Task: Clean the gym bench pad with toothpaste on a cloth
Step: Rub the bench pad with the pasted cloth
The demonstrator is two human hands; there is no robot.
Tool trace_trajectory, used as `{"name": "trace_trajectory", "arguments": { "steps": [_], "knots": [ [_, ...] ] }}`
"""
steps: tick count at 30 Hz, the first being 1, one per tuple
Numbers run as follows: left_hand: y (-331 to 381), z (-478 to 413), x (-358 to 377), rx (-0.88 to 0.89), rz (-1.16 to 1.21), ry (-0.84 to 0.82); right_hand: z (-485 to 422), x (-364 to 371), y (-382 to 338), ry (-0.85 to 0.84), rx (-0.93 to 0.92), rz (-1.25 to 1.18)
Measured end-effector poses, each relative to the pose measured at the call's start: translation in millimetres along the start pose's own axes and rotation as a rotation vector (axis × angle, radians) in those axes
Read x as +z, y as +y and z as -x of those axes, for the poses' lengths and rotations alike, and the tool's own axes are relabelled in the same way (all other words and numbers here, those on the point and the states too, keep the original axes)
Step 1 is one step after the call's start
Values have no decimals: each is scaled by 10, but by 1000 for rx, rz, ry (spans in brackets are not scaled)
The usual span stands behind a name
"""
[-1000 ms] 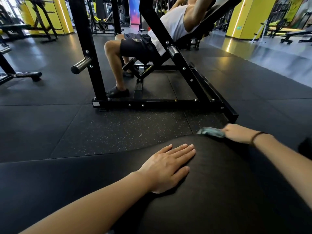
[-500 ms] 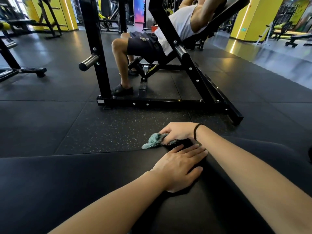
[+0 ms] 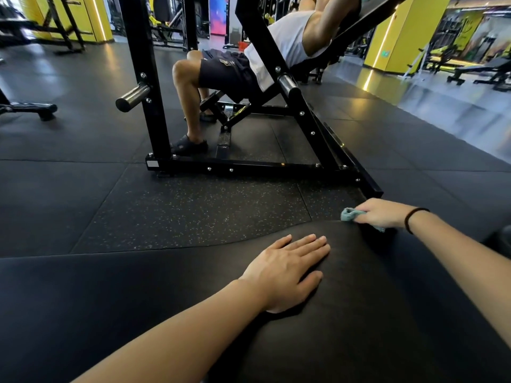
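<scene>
The black gym bench pad (image 3: 138, 299) fills the lower part of the head view. My left hand (image 3: 287, 269) lies flat on it near its far edge, fingers straight and pointing right. My right hand (image 3: 378, 212) grips a bunched teal cloth (image 3: 349, 214) and holds it against the pad's far edge, right of my left hand. A dark band sits on my right wrist. No toothpaste tube is in view.
Beyond the pad lies black speckled rubber flooring (image 3: 193, 208). A black steel machine frame (image 3: 249, 167) stands close ahead, with a person (image 3: 249, 59) seated on its inclined bench. Yellow pillars and other gym machines stand further back.
My right hand has slid the cloth to the right along the pad's far edge, away from my left hand. My left hand has stayed flat on the pad.
</scene>
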State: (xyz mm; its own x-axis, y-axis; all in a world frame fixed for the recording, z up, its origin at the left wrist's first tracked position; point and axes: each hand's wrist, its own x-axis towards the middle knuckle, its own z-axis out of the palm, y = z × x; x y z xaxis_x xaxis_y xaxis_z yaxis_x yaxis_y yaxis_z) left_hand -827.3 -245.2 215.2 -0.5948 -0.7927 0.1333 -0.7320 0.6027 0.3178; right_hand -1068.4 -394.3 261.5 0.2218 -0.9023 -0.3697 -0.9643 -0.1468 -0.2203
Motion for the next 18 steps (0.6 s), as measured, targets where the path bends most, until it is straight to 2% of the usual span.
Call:
{"name": "trace_trajectory", "arguments": {
  "steps": [2, 5, 8, 10, 13, 18],
  "knots": [
    [6, 0, -5, 0, 12, 9, -19, 57, -226, 31, -58, -16],
    [11, -4, -9, -2, 9, 12, -83, 238, -813, 3, -250, -79],
    [5, -4, -16, 6, 15, 54, -93, 516, -1619, -172, -458, -86],
    [8, 2, -30, 6, 32, 68, -91, 584, -1892, -248, -472, -96],
    [-5, -2, -28, 10, 12, 55, -72, 496, -1726, -262, -467, -121],
    [-1, -6, -11, 4, 24, 16, -132, 276, -1249, -182, -442, -116]
  ]
}}
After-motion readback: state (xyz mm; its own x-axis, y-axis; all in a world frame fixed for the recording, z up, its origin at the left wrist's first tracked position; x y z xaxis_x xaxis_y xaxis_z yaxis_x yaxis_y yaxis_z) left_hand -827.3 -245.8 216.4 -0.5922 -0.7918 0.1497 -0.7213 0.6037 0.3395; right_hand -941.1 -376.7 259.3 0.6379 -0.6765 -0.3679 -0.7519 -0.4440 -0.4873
